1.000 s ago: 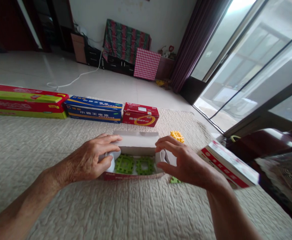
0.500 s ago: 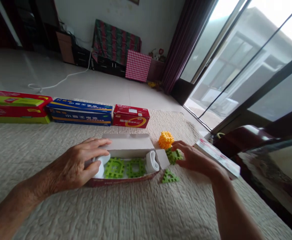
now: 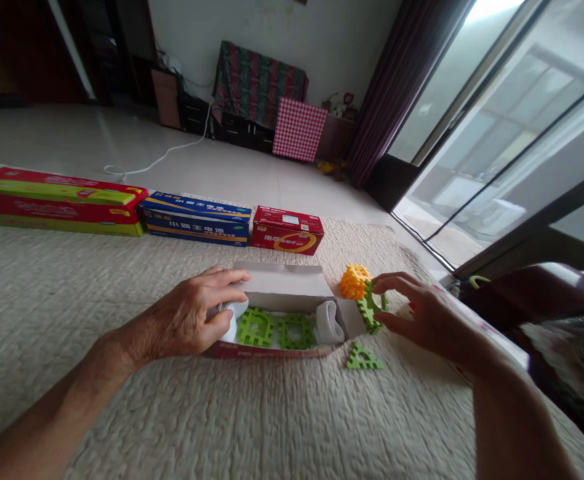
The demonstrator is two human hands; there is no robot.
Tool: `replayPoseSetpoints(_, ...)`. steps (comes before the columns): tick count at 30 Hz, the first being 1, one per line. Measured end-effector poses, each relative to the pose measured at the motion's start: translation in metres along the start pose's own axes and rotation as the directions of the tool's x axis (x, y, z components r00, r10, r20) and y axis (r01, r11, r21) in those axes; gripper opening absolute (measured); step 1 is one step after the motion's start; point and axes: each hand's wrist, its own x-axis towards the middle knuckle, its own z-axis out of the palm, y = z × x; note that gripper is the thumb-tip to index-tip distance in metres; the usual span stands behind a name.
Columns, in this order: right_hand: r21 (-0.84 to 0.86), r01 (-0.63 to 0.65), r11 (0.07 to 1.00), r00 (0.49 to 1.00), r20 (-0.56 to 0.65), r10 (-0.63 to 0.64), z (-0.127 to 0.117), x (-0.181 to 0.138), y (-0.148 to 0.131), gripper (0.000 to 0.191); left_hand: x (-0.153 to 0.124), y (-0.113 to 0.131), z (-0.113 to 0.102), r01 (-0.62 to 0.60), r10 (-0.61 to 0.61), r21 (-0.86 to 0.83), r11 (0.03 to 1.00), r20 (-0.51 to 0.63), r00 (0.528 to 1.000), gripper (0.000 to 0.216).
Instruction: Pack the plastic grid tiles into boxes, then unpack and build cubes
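Observation:
A cardboard box lies with its lid flap folded back. Inside are two green interlocking plastic pieces and a white curled roll at the right end. My left hand is closed around the box's left end, fingers at the back and thumb at the front. It partly covers another white roll. My right hand pinches a green interlocking piece, tilted up beside the box's right flap. A yellow lattice cube stands just behind it. A green triangular piece lies flat in front.
Behind the box stand a red-and-green box, a blue box and a red box in a row. Everything lies on a textured beige cover. At right, a white box is partly behind my right arm.
My right hand has taken hold of the green piece, which is now tipped up from the cover. My left hand stays at the box. The camera view has turned left.

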Motion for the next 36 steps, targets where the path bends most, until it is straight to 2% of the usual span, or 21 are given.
replayPoseSetpoints(3, 0.106, 0.106, 0.989, 0.994, 0.005, -0.107, -0.002, 0.011, -0.038, 0.027, 0.000, 0.000, 0.000, -0.014, 0.014, -0.001, 1.000, -0.009, 1.000, 0.032)
replayPoseSetpoints(7, 0.217, 0.207, 0.954, 0.975, 0.039, -0.221, 0.015, 0.029, -0.079, 0.028, 0.001, 0.001, 0.000, -0.028, 0.028, -0.004, 1.000, -0.014, 1.000, 0.032)
replayPoseSetpoints(11, 0.239, 0.216, 0.947, 0.962, 0.114, -0.248, 0.031, 0.045, -0.112, 0.027, 0.002, 0.002, -0.002, -0.022, 0.021, -0.024, 0.999, -0.022, 1.000, 0.031)
replayPoseSetpoints(16, 0.186, 0.205, 0.961, 0.949, 0.203, -0.242, 0.039, 0.056, -0.141, 0.023, 0.002, 0.003, -0.002, -0.004, 0.004, -0.037, 0.999, -0.005, 1.000, 0.033)
replayPoseSetpoints(22, 0.253, 0.250, 0.935, 0.946, 0.140, -0.291, 0.043, 0.058, -0.141, 0.023, 0.004, 0.006, -0.005, -0.009, 0.009, -0.049, 0.999, -0.013, 1.000, 0.033)
replayPoseSetpoints(25, 0.251, 0.228, 0.941, 0.958, 0.115, -0.262, 0.041, 0.055, -0.129, 0.012, 0.004, 0.006, -0.006, -0.009, 0.009, -0.053, 0.999, -0.005, 1.000, 0.032)
replayPoseSetpoints(27, 0.236, 0.198, 0.951, 0.964, 0.126, -0.232, 0.039, 0.053, -0.122, 0.011, 0.004, 0.005, -0.005, -0.008, 0.008, -0.055, 0.998, -0.002, 1.000, 0.031)
replayPoseSetpoints(30, 0.217, 0.169, 0.961, 0.963, 0.173, -0.208, 0.037, 0.049, -0.118, 0.024, 0.003, 0.004, -0.004, -0.014, 0.013, -0.061, 0.998, -0.016, 1.000, 0.031)
replayPoseSetpoints(36, 0.135, 0.177, 0.975, 0.942, 0.264, -0.207, 0.047, 0.045, -0.130, 0.026, 0.002, 0.002, -0.001, -0.019, 0.017, -0.055, 0.998, -0.032, 0.999, 0.031)
